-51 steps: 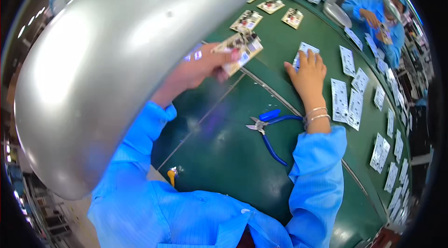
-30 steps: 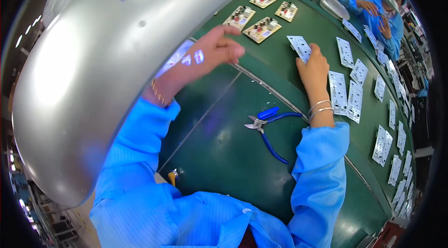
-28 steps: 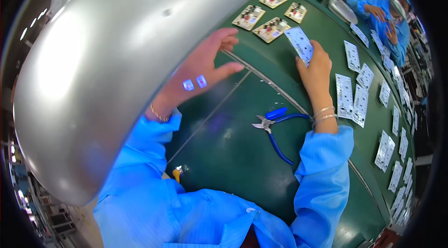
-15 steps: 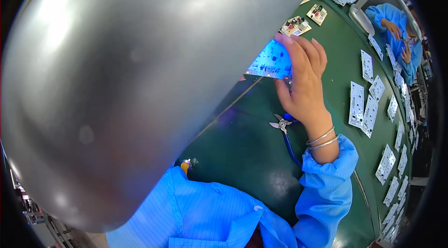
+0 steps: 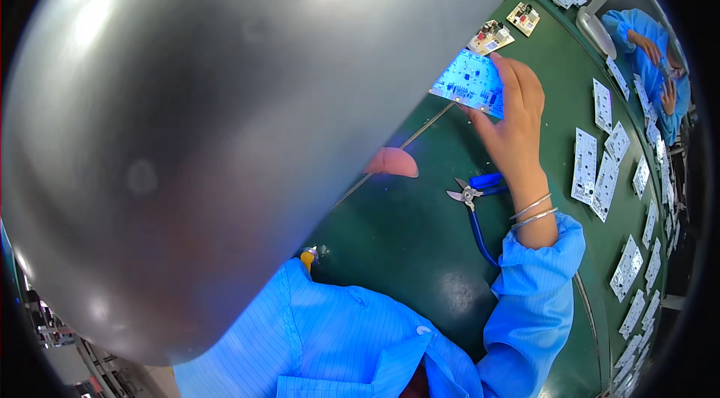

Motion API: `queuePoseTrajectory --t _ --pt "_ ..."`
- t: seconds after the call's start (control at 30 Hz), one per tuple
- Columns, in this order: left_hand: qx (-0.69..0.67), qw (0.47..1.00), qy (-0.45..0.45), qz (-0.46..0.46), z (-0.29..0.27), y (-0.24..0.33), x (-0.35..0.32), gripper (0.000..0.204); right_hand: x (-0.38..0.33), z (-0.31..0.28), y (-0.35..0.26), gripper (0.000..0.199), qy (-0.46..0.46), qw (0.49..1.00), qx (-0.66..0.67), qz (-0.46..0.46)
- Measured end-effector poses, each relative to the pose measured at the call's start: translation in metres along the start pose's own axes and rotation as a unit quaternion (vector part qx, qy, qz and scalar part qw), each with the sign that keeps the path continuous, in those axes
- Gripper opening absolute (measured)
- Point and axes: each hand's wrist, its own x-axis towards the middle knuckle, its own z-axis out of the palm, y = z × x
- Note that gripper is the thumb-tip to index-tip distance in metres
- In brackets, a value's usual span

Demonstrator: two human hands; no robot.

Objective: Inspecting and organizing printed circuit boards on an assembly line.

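Observation:
My right hand (image 5: 516,117) pinches a circuit board (image 5: 472,79) by its right edge, thumb below and fingers above. The board glows blue-white under the light, and its left part disappears behind a large silver-grey lamp shade (image 5: 225,136). From under the shade's edge pokes a single fingertip of my left hand (image 5: 395,163), apart from the board; the other fingers are hidden. Blue-handled cutting pliers (image 5: 471,194) lie with jaws parted on the green mat (image 5: 405,240), between that fingertip and my right wrist.
Yellowish boards with components (image 5: 491,37) lie just beyond the held one. Along the right runs a green belt (image 5: 592,248) with several white circuit boards (image 5: 584,166). At the far right, a blue-sleeved co-worker (image 5: 637,38) works behind a pale frame (image 5: 596,27).
The board in my right hand is tilted more and shows more of its face beside the shade. My left fingertip has come further out, lower down. The whole view has shifted slightly.

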Motion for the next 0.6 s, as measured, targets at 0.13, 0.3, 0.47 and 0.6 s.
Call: queuePoseTrajectory --t 0.13,0.3,0.47,0.6 --pt "0.024 0.989 -0.121 -0.082 -0.014 0.025 0.016 0.044 -0.002 0.001 -0.001 0.066 -0.005 1.000 -0.002 -0.005" --pt "-0.014 0.992 -0.108 -0.060 -0.011 0.029 0.020 0.033 -0.004 0.000 -0.003 0.067 -0.011 1.000 -0.015 -0.014" --pt "-0.037 0.990 -0.102 -0.092 -0.013 0.041 0.025 0.028 -0.006 -0.001 0.000 0.067 -0.008 1.000 -0.021 -0.015" --pt "-0.047 0.995 -0.052 -0.073 -0.010 0.036 0.029 0.023 -0.007 -0.002 -0.001 0.065 -0.005 0.999 -0.031 -0.016"
